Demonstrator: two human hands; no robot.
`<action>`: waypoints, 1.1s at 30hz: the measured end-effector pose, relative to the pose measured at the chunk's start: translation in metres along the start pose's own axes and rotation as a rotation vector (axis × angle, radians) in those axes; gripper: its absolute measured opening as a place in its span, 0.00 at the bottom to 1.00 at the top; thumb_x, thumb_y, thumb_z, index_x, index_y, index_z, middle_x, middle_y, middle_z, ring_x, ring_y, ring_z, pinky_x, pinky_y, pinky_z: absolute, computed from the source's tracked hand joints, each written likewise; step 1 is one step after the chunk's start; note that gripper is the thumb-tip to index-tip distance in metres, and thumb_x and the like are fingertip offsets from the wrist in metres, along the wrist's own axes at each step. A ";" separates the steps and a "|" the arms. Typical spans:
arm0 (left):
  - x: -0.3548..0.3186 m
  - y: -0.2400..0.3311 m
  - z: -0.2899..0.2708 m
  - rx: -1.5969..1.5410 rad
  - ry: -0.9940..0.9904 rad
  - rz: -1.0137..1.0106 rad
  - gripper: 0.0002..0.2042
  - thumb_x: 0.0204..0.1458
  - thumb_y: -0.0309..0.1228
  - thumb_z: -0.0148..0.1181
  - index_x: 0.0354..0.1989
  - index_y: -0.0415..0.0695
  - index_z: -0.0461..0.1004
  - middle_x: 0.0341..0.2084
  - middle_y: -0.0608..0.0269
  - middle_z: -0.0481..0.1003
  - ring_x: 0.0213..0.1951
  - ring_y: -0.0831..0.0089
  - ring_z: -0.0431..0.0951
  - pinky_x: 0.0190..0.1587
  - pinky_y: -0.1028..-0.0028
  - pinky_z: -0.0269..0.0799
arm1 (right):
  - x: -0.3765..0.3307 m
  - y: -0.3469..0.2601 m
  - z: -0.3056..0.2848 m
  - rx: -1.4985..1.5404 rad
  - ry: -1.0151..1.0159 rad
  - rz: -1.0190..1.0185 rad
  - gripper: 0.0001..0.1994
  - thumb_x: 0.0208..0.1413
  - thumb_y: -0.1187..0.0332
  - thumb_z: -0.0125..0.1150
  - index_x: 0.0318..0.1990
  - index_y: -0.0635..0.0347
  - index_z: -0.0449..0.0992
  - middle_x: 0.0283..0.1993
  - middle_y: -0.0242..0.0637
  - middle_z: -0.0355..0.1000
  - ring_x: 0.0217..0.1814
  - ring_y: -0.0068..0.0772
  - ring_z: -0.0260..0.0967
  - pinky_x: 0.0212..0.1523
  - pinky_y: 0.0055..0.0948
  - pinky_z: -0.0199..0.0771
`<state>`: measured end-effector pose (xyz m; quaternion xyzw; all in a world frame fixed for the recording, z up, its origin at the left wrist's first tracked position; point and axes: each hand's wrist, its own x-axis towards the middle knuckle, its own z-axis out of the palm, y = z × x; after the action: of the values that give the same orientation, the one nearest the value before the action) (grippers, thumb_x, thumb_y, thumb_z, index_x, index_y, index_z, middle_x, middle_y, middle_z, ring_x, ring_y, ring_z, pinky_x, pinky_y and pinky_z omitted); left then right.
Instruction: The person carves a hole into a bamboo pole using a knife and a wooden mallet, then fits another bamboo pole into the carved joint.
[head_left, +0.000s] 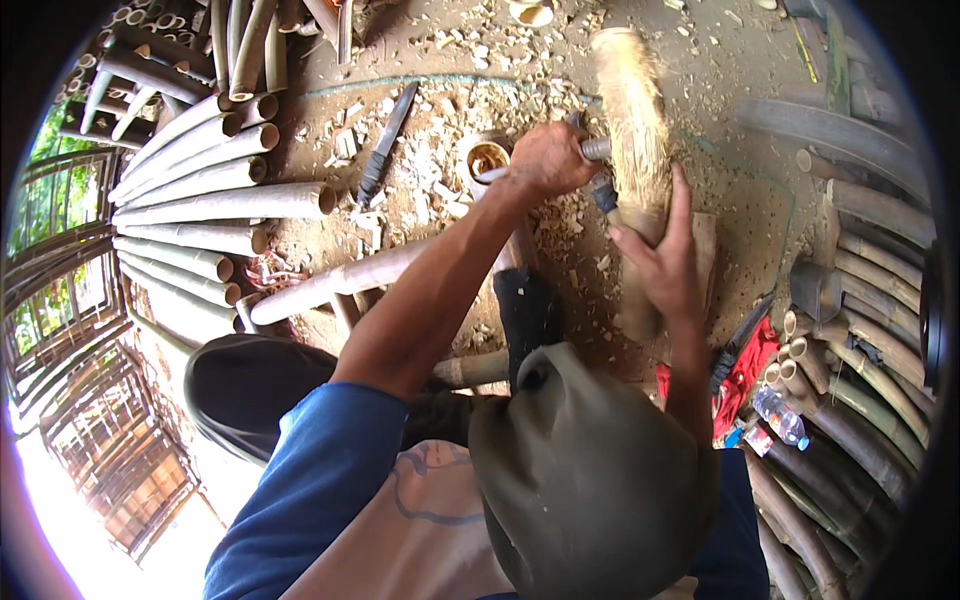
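The thick, frayed wooden piece (637,115) stands up in front of the person, right of centre, its fibrous upper part smeared by blur. The right hand (665,265) grasps it near the lower end: the thumb lies along one side, a long finger reaches up the other, and the remaining fingers are too hidden to tell. The left hand (548,160) is clenched in a fist around a narrow grey rod (597,149), whose end meets the frayed piece or overlaps it in view — which of the two, I cannot tell. A dark handle (604,193) shows just beside the frayed piece, below the rod.

Working well here would seem to rest on two things: a firm right-hand grip low on the thick piece, thumb and finger well below the frayed part, and a steady left fist with its knuckles back from the rod's end. Keeping the rod square to the wood should help against slipping.

Beyond the fist stands a short bamboo cup (486,157), among scattered wood chips (425,205). A knife (386,145) lies farther left — best left well apart from the forearm. Bamboo poles (230,203) fill the left side; a red cloth (745,378) and a plastic bottle (780,418) lie at the right.
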<state>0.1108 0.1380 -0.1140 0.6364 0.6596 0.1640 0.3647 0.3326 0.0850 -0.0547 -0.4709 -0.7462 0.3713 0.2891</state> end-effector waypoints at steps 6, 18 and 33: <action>-0.021 -0.010 -0.013 -0.175 0.031 0.013 0.21 0.51 0.41 0.60 0.46 0.38 0.84 0.24 0.53 0.83 0.20 0.70 0.80 0.25 0.67 0.81 | 0.002 -0.073 -0.029 0.230 0.307 0.009 0.48 0.54 0.70 0.68 0.77 0.70 0.42 0.73 0.61 0.54 0.72 0.50 0.60 0.72 0.43 0.60; -0.078 -0.031 -0.044 -0.242 0.201 0.254 0.12 0.50 0.33 0.64 0.36 0.36 0.81 0.30 0.49 0.82 0.27 0.62 0.83 0.33 0.65 0.83 | 0.010 -0.120 -0.003 0.288 0.173 -0.096 0.49 0.52 0.72 0.65 0.77 0.70 0.40 0.71 0.60 0.57 0.70 0.54 0.62 0.70 0.45 0.64; 0.054 -0.061 -0.079 -0.664 -0.308 0.037 0.22 0.56 0.52 0.69 0.35 0.42 0.82 0.26 0.63 0.79 0.25 0.80 0.74 0.28 0.77 0.71 | -0.021 -0.042 0.000 0.186 -0.014 0.231 0.47 0.56 0.65 0.68 0.77 0.72 0.45 0.77 0.62 0.51 0.80 0.50 0.50 0.77 0.41 0.51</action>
<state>0.0164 0.2011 -0.1167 0.5124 0.4960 0.2780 0.6435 0.3207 0.0536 -0.0216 -0.5223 -0.6514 0.4729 0.2816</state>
